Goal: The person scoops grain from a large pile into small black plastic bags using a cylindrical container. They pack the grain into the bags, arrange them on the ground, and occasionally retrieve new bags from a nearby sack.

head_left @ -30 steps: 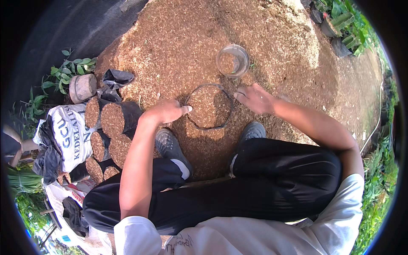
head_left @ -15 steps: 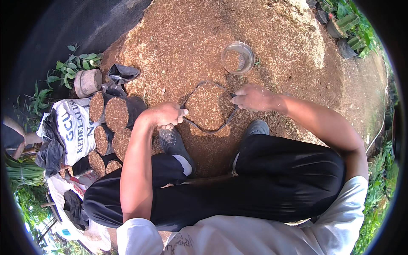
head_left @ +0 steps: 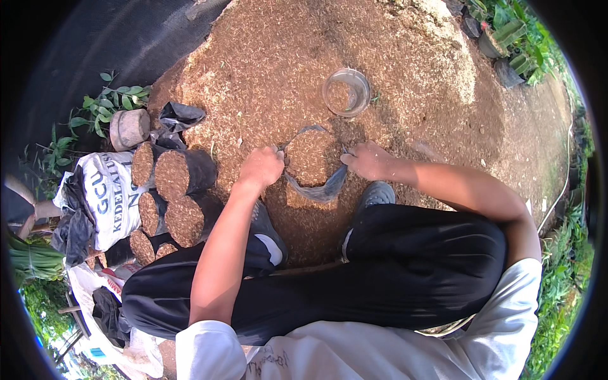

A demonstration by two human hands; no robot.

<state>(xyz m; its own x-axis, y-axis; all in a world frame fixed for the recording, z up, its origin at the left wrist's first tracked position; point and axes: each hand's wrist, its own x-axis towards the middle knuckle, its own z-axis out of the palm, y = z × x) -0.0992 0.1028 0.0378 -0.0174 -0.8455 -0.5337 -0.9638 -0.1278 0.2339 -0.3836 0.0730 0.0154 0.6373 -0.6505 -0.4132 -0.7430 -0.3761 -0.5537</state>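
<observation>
A black plastic planting bag (head_left: 318,192) stands between my feet, filled with a brown mix of soil and husks (head_left: 310,156). Its mouth is spread into a rough ring. My left hand (head_left: 262,167) pinches the rim on the left, and my right hand (head_left: 367,161) pinches it on the opposite side. Between the hands, the near wall of the bag shows as a crumpled grey-black band. Beyond the bag, a clear round tub (head_left: 346,92) with some of the mix inside rests on the heap.
A large heap of the brown mix (head_left: 272,69) spreads ahead. On the left are several filled black bags (head_left: 172,175), a printed white sack (head_left: 109,193), a grey pot (head_left: 130,129) and crumpled black plastic (head_left: 181,116). Potted plants (head_left: 506,41) stand at the far right.
My hands have come closer together, with the right one also lower in the picture. The ring of the bag's mouth is narrower, and more of its near wall shows.
</observation>
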